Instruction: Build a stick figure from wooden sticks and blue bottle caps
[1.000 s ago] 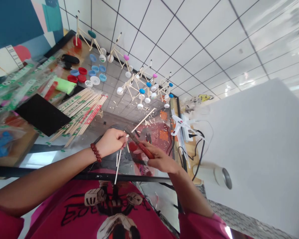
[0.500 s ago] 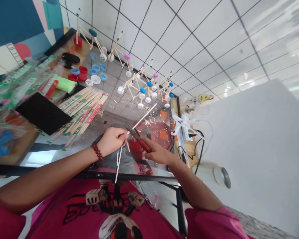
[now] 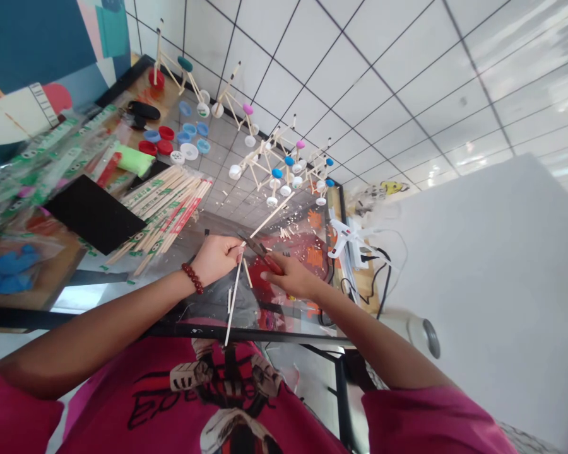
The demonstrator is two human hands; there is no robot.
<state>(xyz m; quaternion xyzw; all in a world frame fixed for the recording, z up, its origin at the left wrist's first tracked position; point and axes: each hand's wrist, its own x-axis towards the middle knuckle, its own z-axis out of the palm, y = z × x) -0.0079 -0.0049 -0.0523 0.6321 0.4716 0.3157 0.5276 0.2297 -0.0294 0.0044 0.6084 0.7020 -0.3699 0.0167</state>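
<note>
Two wooden sticks [image 3: 269, 217] are being clenched in the left hand [image 3: 215, 260]
Red-handled pliers [image 3: 272, 265] are being grasped by the right hand [image 3: 293, 277], their tips just beside the sticks, and all are being held above a glass table [image 3: 265, 334].

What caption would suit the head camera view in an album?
Left hand holds a wooden stick as right hand grips red-handled pliers, stick models beyond.
</note>
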